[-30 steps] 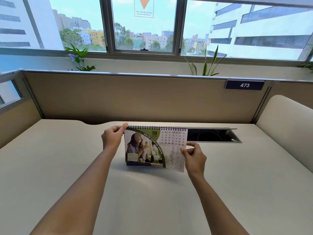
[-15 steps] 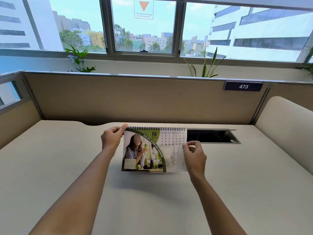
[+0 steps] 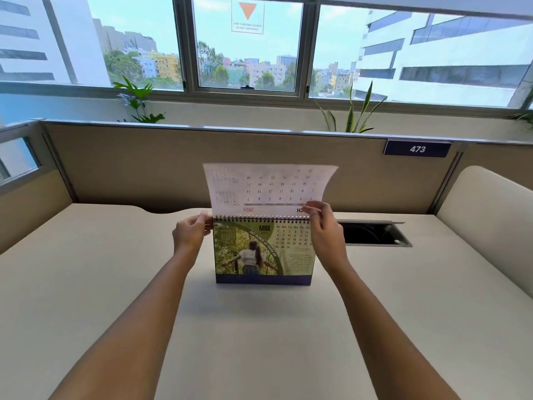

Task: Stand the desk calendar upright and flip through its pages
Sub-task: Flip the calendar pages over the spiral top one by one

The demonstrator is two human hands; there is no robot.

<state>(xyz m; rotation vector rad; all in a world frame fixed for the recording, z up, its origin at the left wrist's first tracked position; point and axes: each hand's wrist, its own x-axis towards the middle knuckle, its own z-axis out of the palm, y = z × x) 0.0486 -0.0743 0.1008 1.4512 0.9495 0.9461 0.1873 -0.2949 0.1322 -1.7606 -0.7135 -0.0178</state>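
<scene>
Cable hatch (image 3: pixel 375 234) beside upright calendar (image 3: pixel 264 252)

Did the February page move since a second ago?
Yes. The page has swung up over the spiral binding and now stands above it in front of the partition wall, pinched by the right hand. March shows underneath.

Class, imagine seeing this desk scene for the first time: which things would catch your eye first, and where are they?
The desk calendar stands upright mid-desk, showing March, with one page lifted above its spiral. The left hand steadies its left edge, while the right hand pinches the lifted page. Behind, a wide window shows city buildings.
</scene>
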